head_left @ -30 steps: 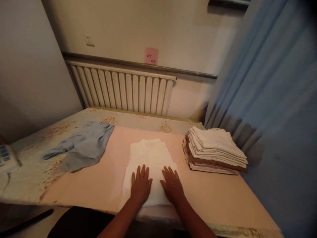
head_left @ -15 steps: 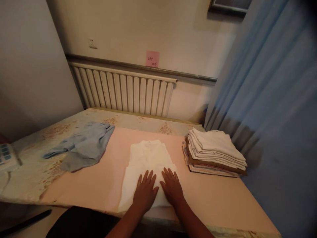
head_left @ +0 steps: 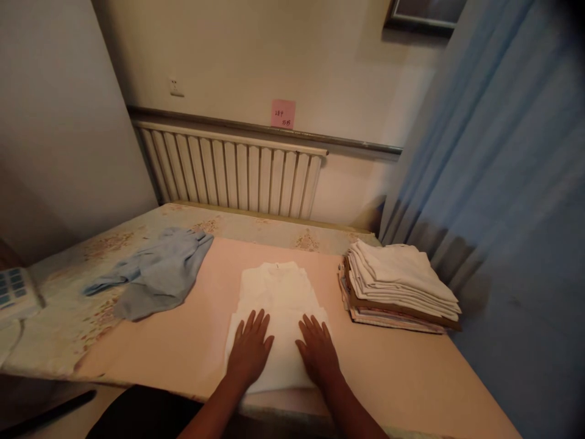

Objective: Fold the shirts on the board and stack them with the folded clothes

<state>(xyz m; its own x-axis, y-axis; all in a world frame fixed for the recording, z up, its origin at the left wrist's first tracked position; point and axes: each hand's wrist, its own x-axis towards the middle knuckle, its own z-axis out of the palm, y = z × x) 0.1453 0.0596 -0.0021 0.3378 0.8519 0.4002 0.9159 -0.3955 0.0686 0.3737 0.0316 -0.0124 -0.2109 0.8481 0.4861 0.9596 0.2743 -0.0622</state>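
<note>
A white shirt [head_left: 278,299] lies flat, its sides folded in, with the collar end pointing toward the wall. My left hand [head_left: 250,347] rests palm down on its left part, fingers spread. On the right part of the cloth my right hand [head_left: 319,349] lies flat, its fingers stretched out too. Neither hand grips anything. The shirt's near corners are partly hidden under my hands and wrists.
A pink cloth [head_left: 388,372] covers much of the table. A crumpled blue-grey garment [head_left: 162,277] lies to the left, and a stack of folded clothes [head_left: 400,283] stands at right. A telephone-like device [head_left: 18,292] sits far left; a blue curtain [head_left: 498,201] hangs right.
My left hand has slid left across the shirt, widening the gap between the hands. My right hand stays in nearly the same place. The camera view has shifted slightly.
</note>
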